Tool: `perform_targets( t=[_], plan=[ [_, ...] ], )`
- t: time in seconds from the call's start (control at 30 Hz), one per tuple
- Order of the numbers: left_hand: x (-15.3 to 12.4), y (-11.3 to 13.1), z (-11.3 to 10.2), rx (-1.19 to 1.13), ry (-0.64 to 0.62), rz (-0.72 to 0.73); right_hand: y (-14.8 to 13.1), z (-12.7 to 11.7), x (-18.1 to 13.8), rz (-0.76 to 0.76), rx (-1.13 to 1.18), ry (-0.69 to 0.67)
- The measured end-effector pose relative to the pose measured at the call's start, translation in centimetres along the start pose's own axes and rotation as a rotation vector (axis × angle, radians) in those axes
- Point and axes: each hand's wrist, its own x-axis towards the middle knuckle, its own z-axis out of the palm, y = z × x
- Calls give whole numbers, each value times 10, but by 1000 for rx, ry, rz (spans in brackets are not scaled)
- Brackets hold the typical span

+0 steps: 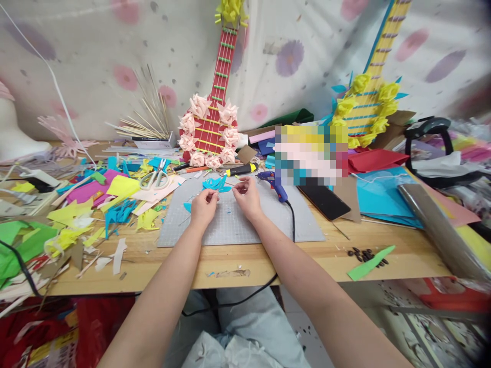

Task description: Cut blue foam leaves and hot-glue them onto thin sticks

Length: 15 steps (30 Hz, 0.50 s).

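Note:
Over the grey cutting mat (238,232), my left hand (205,207) is closed, with thumb and fingertips pressed together. Just beyond its fingertips is a cluster of blue paper leaves (215,183). To its right, my right hand (247,197) is also closed in a pinch, its fingertips close to the right end of the blue leaves. Whatever sits between the fingertips of either hand is too small to make out. A single blue leaf (187,207) lies on the mat left of my left hand. The blue glue gun (274,186) rests to the right of my right hand.
Scissors (155,179) lie among paper scraps on the left. Behind the mat stands a red paper guitar (215,122) with pink flowers; a yellow one (364,107) stands farther right. A black phone (324,198) overlaps the mat's right edge. Black beads (366,255) lie near the front.

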Motion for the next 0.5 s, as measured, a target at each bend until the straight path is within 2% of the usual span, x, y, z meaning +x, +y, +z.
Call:
perform_targets(
  t=[0.13,0.37,0.5],
  plan=[
    [0,2,0,-69,-22,-38,2,-4,3,33,-6,66],
    [-1,9,-3,-216,-42,-99,10,-3,9,286,158,-42],
    [-1,10,-3,-266,-68,-85,11,-2,10,326,194,-59]
  ],
)
